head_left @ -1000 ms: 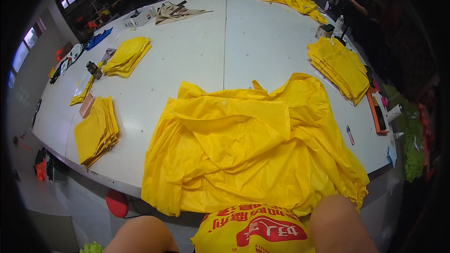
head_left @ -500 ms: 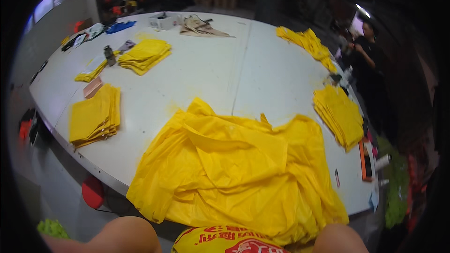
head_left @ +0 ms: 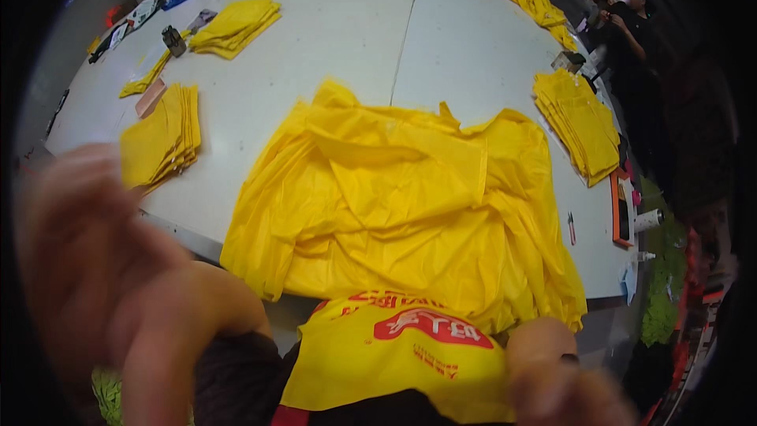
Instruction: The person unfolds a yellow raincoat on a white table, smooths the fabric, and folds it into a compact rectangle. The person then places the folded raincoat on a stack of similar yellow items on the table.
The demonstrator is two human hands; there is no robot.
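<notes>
Looming large and blurred at the left, the left hand [head_left: 79,217] overlaps our view of a stack of folded yellow cloths [head_left: 169,134]; whether it touches them, I can't tell. Its grip? Too smeared to call wide, narrow or holding anything. Over to the right hand [head_left: 564,386], low in the frame and just as fuzzy, its grip unreadable too, beside a yellow piece with red print [head_left: 418,339].

And centre stage, the big yellow cloth [head_left: 394,181]! It lies rumpled on the near part of the white surface [head_left: 331,47], full of creases, reaching over the front edge. The printed piece sits right below it; I can't tell whether the two are joined.

Right of the cloth, on the surface, small snips [head_left: 572,229], then an orange tray [head_left: 621,209] and a second yellow stack [head_left: 579,126]. Far right, a person in dark clothes [head_left: 631,28] stands beyond the surface.
</notes>
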